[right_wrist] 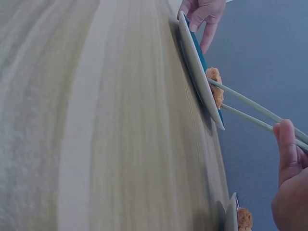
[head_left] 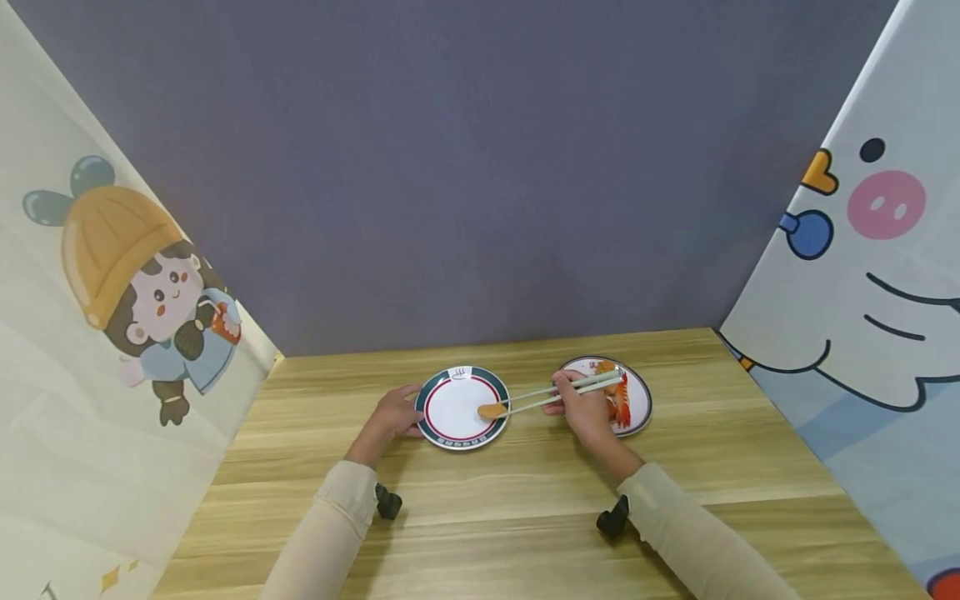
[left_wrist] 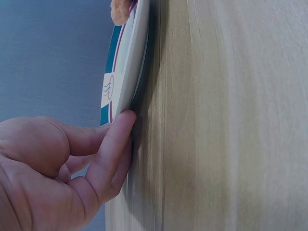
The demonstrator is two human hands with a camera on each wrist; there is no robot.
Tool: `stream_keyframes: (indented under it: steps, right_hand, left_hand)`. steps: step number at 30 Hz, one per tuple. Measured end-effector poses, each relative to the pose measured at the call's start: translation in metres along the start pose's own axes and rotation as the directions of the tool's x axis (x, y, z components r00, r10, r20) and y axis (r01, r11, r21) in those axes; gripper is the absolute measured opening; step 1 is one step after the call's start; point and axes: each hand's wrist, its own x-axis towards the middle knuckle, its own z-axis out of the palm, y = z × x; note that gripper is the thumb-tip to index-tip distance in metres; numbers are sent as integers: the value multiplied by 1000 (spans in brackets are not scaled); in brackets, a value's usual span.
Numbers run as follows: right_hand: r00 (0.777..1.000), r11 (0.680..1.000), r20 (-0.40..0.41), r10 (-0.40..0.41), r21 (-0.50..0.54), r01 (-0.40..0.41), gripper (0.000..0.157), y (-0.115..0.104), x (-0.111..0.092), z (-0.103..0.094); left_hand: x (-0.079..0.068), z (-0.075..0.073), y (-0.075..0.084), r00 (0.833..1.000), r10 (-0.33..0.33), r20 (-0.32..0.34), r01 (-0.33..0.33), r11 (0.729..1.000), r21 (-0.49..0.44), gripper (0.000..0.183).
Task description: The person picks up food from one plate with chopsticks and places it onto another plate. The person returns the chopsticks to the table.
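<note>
Breaded nugget (head_left: 491, 412) over the round plate (head_left: 450, 408), placing step apparently in hand.
My right hand (head_left: 585, 412) has its fingers clamped on the chopsticks (head_left: 532, 406), tips at the nugget; my left hand (head_left: 397, 411) pinches the plate's rim. Contact beneath unconfirmed; I judge the next move calls for settling, then parting the tips.

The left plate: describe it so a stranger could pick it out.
On the wooden table, find the left hand. It pinches the edge of a round white plate. Unlike the other plate, it has a broad green rim and red ring.
</note>
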Motion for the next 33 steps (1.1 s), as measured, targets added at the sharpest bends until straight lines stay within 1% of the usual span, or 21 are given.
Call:
stream_keyframes:
  steps: [5, 11, 14, 19, 22, 26, 33]
  right_hand:
    - [999, 1000, 38, -23, -10, 23, 30, 2, -3, 2]
    - [997, 1000, 81, -5, -27, 7, 34, 1, -6, 3]
    - [997, 999, 81, 5, -33, -3, 34, 1, -6, 2]
    - [998, 1000, 68, 1, -19, 0, 30, 1, -5, 0]
    - [998, 1000, 67, -1, -7, 2, 30, -2, -5, -2]
    - [998, 1000, 68, 18, 3, -18, 32, -7, -4, -5]
    - [998, 999, 58, 28, -36, -26, 34, -18, -2, -9]
  left_hand:
    - [0, 0, 0, 1000, 1, 10, -1, 1000, -1, 64]
    - [0, 0, 0, 1000, -1, 10, 1, 1000, -21, 64]
    - [1, 0, 0, 1000, 5, 12, -5, 1000, -23, 64]
    - [2, 0, -1, 1000, 1, 10, -1, 1000, -15, 65]
    - [2, 0, -1, 1000, 0, 8, 0, 1000, -8, 64]
    - [2, 0, -1, 1000, 3, 7, -3, 1000, -5, 64]
    - [4, 0, -3, 1000, 4, 6, -4, 1000, 7, 65]
